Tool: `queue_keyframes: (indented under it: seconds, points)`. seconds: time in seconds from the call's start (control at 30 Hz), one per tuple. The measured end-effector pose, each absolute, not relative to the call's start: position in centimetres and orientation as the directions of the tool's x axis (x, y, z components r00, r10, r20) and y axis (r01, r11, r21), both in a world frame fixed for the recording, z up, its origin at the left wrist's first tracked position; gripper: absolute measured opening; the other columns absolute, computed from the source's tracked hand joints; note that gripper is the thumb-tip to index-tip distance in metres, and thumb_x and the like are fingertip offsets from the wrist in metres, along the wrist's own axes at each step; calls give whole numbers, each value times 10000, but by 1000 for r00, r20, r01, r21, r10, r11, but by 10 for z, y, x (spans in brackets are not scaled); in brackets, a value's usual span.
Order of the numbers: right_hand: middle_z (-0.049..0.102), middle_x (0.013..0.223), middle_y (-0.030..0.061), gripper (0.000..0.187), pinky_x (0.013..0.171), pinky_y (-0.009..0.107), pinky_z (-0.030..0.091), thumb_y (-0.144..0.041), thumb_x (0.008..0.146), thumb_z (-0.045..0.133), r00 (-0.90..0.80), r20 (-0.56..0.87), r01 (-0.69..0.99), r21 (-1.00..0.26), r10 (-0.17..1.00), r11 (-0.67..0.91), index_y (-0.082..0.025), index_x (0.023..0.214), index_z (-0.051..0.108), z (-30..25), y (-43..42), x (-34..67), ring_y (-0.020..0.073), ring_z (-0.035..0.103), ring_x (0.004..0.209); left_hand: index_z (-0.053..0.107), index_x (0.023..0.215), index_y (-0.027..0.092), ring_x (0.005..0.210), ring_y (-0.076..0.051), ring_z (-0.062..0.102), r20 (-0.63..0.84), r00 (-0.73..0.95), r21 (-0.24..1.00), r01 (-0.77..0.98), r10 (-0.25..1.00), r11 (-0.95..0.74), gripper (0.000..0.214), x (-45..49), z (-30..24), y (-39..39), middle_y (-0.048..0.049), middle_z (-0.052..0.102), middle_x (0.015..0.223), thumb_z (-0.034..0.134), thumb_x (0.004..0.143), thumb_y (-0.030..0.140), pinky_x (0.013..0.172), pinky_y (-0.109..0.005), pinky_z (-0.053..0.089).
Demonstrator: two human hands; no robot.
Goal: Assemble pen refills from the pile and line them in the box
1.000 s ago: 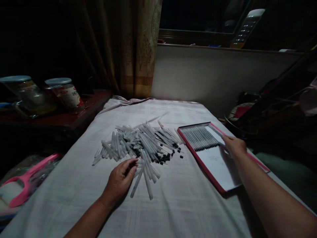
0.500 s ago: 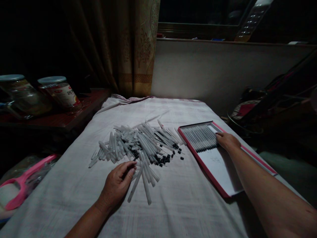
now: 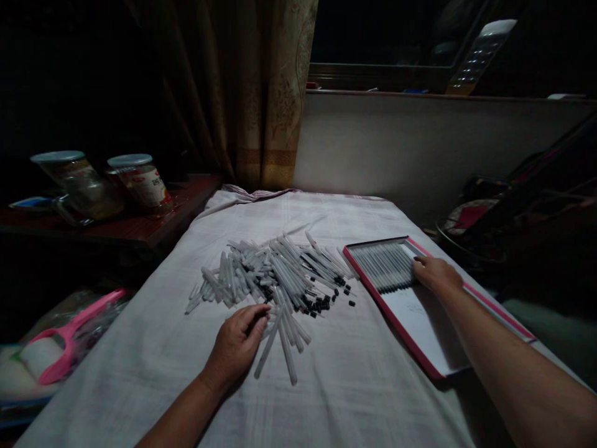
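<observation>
A loose pile of clear pen barrels (image 3: 289, 267), some with black ends, lies on the white cloth. At its near edge my left hand (image 3: 240, 336) has curled fingers and thumb close together beside a few fanned-out pens (image 3: 284, 342); what they grip, if anything, is hidden. My right hand (image 3: 436, 274) reaches into a shallow red-edged box (image 3: 396, 330), fingertips closed at the right end of a neat row of pens (image 3: 382, 267). Anything between those fingertips is too small to make out. White paper (image 3: 420, 317) shows in the box's nearer part.
Small black caps (image 3: 319, 305) are scattered beside the pile. On a dark red table (image 3: 177, 211) at left stand lidded jars (image 3: 142, 180) and a glass pitcher (image 3: 88, 202). A pink-handled item (image 3: 69, 339) sits low at left; a curtain (image 3: 270, 124) hangs behind.
The whole view has shifted, so everything appears a little farther right and lower. Both hands keep nearly the same places relative to the pile and the box.
</observation>
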State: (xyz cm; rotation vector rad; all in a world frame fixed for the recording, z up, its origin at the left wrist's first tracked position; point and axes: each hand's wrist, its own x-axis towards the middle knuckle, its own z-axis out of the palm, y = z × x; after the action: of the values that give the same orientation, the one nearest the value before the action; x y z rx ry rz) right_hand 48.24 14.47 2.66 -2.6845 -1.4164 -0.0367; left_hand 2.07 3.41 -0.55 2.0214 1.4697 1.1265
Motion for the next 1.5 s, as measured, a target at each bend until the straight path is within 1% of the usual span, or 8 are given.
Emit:
queue_keyframes:
  seconds: [0.13, 0.27, 0.43, 0.57, 0.8, 1.03, 1.27, 1.5]
  points:
    - [640, 1267, 159, 421, 858, 395, 481, -323, 886, 482, 471, 153, 882, -65, 869, -467, -199, 1225, 697, 46, 147, 451, 330, 606, 1112, 725, 1004, 208, 919, -213, 705, 364, 122, 727, 583, 923, -363, 256, 21, -5, 34, -71, 759, 973, 539, 875, 327, 851, -338, 551]
    - [666, 1219, 119, 373, 903, 334, 452, -287, 913, 461, 208, 249, 978, -48, 946, -203, -195, 1156, 728, 69, 149, 388, 267, 602, 1104, 721, 956, 196, 765, -185, 704, 309, 112, 794, 517, 944, -321, 263, 22, -4, 33, -50, 747, 829, 508, 885, 332, 724, -291, 551]
    - [730, 1092, 50, 311, 760, 258, 445, -316, 911, 492, -52, 94, 991, -119, 994, 63, -264, 1077, 750, 77, 126, 301, 216, 649, 998, 653, 744, 181, 490, -122, 582, 246, 88, 860, 439, 965, -259, 320, 20, 1, 31, 12, 618, 571, 483, 898, 404, 493, -213, 449]
    - [758, 938, 34, 270, 671, 260, 413, -317, 903, 503, -74, -31, 983, -170, 997, 67, -277, 964, 764, 63, 91, 271, 208, 678, 883, 604, 663, 181, 430, -111, 528, 225, 90, 879, 411, 970, -242, 412, 18, 2, 31, 26, 553, 495, 453, 907, 477, 449, -205, 406]
    - [699, 1081, 76, 299, 715, 259, 420, -344, 915, 496, 54, -17, 981, -187, 998, -56, -239, 1055, 737, 35, 58, 273, 203, 656, 942, 631, 705, 173, 438, -111, 542, 178, 118, 903, 374, 977, -210, 423, 19, 1, 31, 21, 567, 516, 452, 906, 499, 450, -203, 413]
    - [743, 990, 83, 242, 664, 293, 435, -326, 811, 576, 99, -155, 981, -149, 983, -123, -233, 962, 739, 48, 76, 266, 251, 683, 909, 640, 702, 175, 460, -119, 557, 174, 126, 892, 401, 977, -211, 414, 19, 4, 30, 16, 577, 529, 466, 892, 499, 468, -207, 426]
    - [734, 1002, 99, 242, 699, 319, 462, -307, 822, 551, 90, -119, 985, -139, 989, -106, -239, 972, 728, 44, 77, 256, 255, 679, 911, 632, 709, 177, 466, -119, 562, 167, 156, 877, 427, 974, -219, 403, 20, 5, 29, 15, 589, 543, 456, 903, 483, 485, -209, 421]
    - [730, 1007, 128, 266, 700, 328, 444, -283, 845, 496, 56, -145, 990, -118, 988, -74, -201, 982, 708, 49, 76, 260, 272, 673, 938, 656, 785, 199, 681, -174, 635, 272, 258, 675, 635, 927, -375, 267, 22, 9, 24, -23, 675, 708, 527, 892, 408, 652, -259, 458]
